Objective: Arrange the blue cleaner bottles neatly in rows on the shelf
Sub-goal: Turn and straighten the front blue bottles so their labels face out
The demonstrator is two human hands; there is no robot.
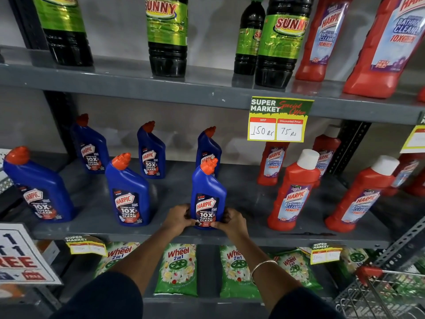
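Several blue Harpic cleaner bottles with orange caps stand on the grey middle shelf (243, 203). Three form a back row: the back-left bottle (92, 146), the back-middle bottle (151, 153) and the back-right bottle (208, 149). In front stand the far-left bottle (39, 187) and the front-middle bottle (127, 192). A front-right bottle (208, 194) stands upright near the shelf's front edge, held at its base from both sides by my left hand (178, 218) and my right hand (231, 221).
Red Harpic bathroom cleaner bottles (293, 192) fill the right side of the same shelf. Dark Sunny bottles (166, 38) stand on the shelf above, whose edge carries a price tag (279, 119). Green Wheel packets (178, 270) lie below. A wire basket (379, 293) sits bottom right.
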